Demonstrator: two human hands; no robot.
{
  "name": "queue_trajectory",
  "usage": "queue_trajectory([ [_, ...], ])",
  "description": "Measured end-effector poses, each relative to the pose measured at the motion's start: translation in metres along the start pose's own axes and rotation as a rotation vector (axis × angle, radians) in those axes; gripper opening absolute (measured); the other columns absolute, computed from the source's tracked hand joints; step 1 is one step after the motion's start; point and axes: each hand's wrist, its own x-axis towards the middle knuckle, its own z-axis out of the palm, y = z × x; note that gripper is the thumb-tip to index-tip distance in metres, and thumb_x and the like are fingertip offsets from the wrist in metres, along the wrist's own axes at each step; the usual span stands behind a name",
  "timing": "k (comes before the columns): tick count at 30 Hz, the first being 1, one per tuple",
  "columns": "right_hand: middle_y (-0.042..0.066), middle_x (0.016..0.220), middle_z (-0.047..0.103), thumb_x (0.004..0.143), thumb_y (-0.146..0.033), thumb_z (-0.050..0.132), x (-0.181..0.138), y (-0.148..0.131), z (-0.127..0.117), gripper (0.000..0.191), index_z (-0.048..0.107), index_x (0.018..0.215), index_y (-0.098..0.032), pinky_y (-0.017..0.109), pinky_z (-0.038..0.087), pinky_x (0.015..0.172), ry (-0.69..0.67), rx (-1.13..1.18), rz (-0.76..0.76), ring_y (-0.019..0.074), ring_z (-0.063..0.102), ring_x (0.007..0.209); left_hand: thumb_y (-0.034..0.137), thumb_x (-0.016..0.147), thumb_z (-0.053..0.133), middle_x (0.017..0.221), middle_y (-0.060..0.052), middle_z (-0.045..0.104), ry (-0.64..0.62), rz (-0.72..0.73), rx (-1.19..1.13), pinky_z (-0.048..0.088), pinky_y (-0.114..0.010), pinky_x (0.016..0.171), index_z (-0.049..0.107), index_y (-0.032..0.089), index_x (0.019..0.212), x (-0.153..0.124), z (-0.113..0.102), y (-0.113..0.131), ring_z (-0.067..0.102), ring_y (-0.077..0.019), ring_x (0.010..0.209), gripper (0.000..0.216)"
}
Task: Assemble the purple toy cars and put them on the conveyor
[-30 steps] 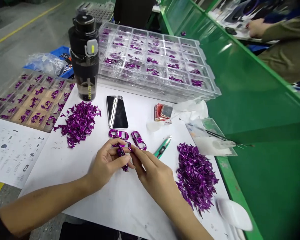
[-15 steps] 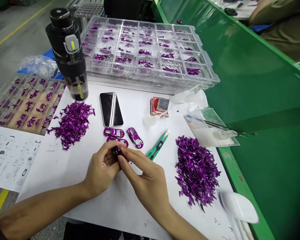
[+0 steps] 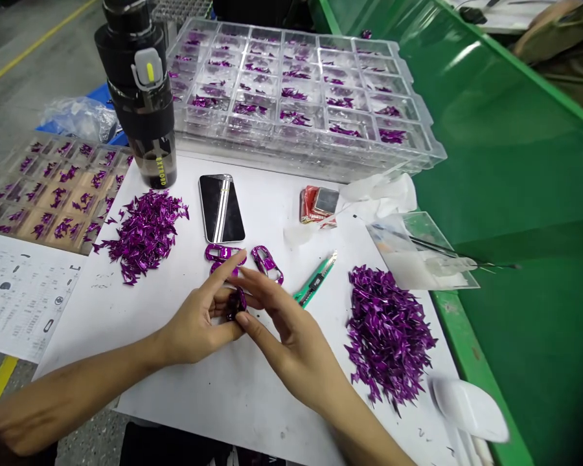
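Both hands pinch one small purple car shell point(image 3: 236, 301) just above the white sheet point(image 3: 252, 388) — left hand point(image 3: 199, 323) gripping it, right hand point(image 3: 291, 336) with thumb and fingertips on it. A loose pinch could drop it among the purple shard pile point(image 3: 388, 336) nearby. A green bench point(image 3: 515, 226) runs alongside, with concrete floor beyond

Bare tabletop point(image 3: 208, 401) lies open on the near side of the left hand point(image 3: 197, 323) and right hand point(image 3: 294, 340). The left purple pile point(image 3: 144, 234) and right purple pile point(image 3: 391, 336) hem the flanks (a green cutter point(image 3: 315, 279) just inside the right one). Phone point(image 3: 221, 208), bottle point(image 3: 140, 97) and trays point(image 3: 301, 97) block the far side.
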Motion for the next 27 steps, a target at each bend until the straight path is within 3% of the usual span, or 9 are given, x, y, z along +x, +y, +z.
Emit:
queue_trajectory([
  [3,0.005,0.122,0.075,0.096,-0.024,0.060,-0.002,-0.001,0.002,0.036,0.067,0.130,-0.028,0.038,0.063,0.095,-0.025,-0.058,0.004,0.0231,0.074,0.108,0.014,0.087,0.066,0.091,-0.001,0.069,0.020,0.011,0.068,0.054,-0.037,0.097,0.026,0.030,0.162,-0.001,-0.001,0.001,0.069,-0.0194,0.094,0.087],
  [7,0.004,0.122,0.075,0.095,-0.024,0.059,-0.002,-0.004,0.004,0.038,0.067,0.132,-0.028,0.035,0.065,0.090,0.007,-0.129,-0.028,0.0227,0.076,0.104,0.015,0.087,0.065,0.100,-0.003,0.070,0.048,-0.021,0.047,0.053,-0.037,0.100,0.025,0.029,0.162,-0.002,0.004,0.000,0.070,-0.0210,0.101,0.085],
  [10,0.002,0.118,0.076,0.095,-0.031,0.063,0.002,-0.006,-0.016,0.032,0.071,0.126,-0.030,0.037,0.065,0.089,-0.059,-0.190,-0.111,0.0237,0.076,0.104,0.021,0.087,0.069,0.105,-0.004,0.071,0.068,-0.035,0.052,0.054,-0.038,0.099,0.027,0.029,0.159,-0.003,0.006,-0.001,0.070,-0.0205,0.102,0.083],
  [12,0.003,0.110,0.078,0.095,-0.038,0.063,0.005,-0.006,-0.044,0.024,0.075,0.115,-0.031,0.041,0.065,0.087,0.162,-0.342,-0.114,0.0260,0.076,0.100,0.025,0.087,0.070,0.110,-0.007,0.072,0.094,-0.011,0.106,0.055,-0.038,0.098,0.046,0.025,0.145,-0.004,0.008,-0.002,0.069,-0.0211,0.104,0.062],
  [15,0.010,0.106,0.078,0.098,-0.045,0.055,0.007,0.007,-0.097,0.032,0.076,0.110,-0.025,0.055,0.061,0.088,0.828,-0.688,0.004,0.0344,0.074,0.100,0.030,0.087,0.071,0.109,-0.008,0.073,0.156,0.029,0.176,0.057,-0.036,0.090,0.062,0.020,0.119,-0.005,0.011,-0.004,0.069,-0.0215,0.100,0.035],
  [16,0.013,0.111,0.076,0.099,-0.047,0.052,0.007,0.014,-0.115,0.037,0.075,0.115,-0.022,0.060,0.058,0.090,0.964,-0.782,0.060,0.0384,0.072,0.103,0.031,0.087,0.071,0.105,-0.007,0.073,0.178,0.040,0.197,0.058,-0.034,0.085,0.063,0.020,0.116,-0.006,0.012,-0.005,0.070,-0.0206,0.095,0.032],
  [20,0.010,0.124,0.072,0.100,-0.052,0.044,0.009,0.050,-0.159,0.045,0.066,0.131,-0.029,0.065,0.052,0.098,0.891,-0.848,0.228,0.0431,0.067,0.113,0.026,0.086,0.071,0.091,-0.003,0.072,0.252,0.133,0.356,0.057,-0.028,0.070,0.065,0.019,0.110,-0.008,0.014,-0.008,0.068,-0.0162,0.078,0.026],
  [25,0.023,0.119,0.072,0.099,-0.053,0.046,0.013,0.068,-0.169,0.056,0.070,0.127,-0.011,0.058,0.052,0.098,0.978,-0.826,0.294,0.0446,0.069,0.110,0.012,0.082,0.066,0.084,-0.003,0.070,0.306,0.325,0.632,0.055,-0.025,0.062,0.066,0.017,0.105,-0.011,0.013,-0.015,0.065,-0.0141,0.068,0.023],
  [27,0.024,0.122,0.071,0.100,-0.050,0.046,0.013,0.065,-0.170,0.053,0.068,0.129,-0.011,0.058,0.051,0.098,0.899,-0.813,0.254,0.0460,0.067,0.116,0.010,0.083,0.064,0.086,-0.003,0.070,0.309,0.372,0.703,0.056,-0.025,0.063,0.065,0.017,0.107,-0.010,0.011,-0.018,0.066,-0.0143,0.069,0.025],
])
